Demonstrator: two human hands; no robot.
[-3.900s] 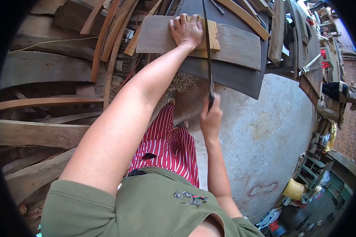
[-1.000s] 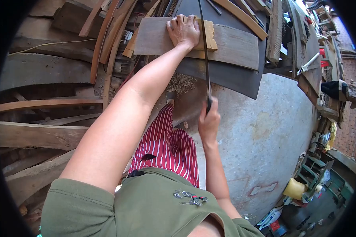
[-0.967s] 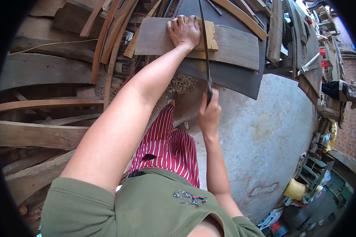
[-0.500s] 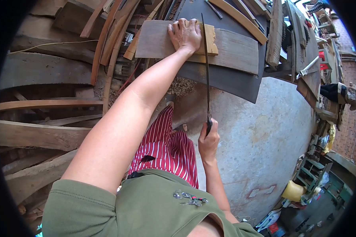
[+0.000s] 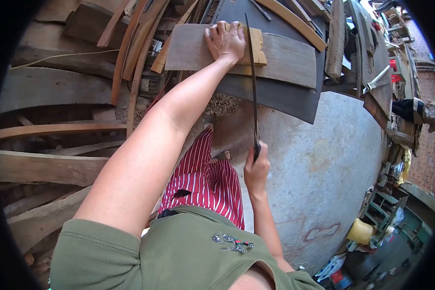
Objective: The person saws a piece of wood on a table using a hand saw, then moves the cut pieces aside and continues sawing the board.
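My left hand [image 5: 225,41] presses down on a small yellowish wood block [image 5: 258,47], its fingers curled over the block's left part. Under the block lies a wide grey-brown board [image 5: 290,60], resting on a dark table top [image 5: 275,96]. In my right hand [image 5: 257,166] is the black handle of a handsaw [image 5: 254,96]. The long thin blade points away from me and crosses the block just right of my left hand. How deep the blade sits in the wood cannot be seen.
Curved wood pieces [image 5: 63,129] are piled at the left. Another curved strip [image 5: 295,24] and a metal rod [image 5: 260,9] lie on the table's far part. Toothed gears show at the upper right. A person [image 5: 415,112] is at the far right. Shavings [image 5: 222,105] lie below the table.
The saw and my right hand have shifted very slightly. My left hand stays on the block, and the view has moved a little.
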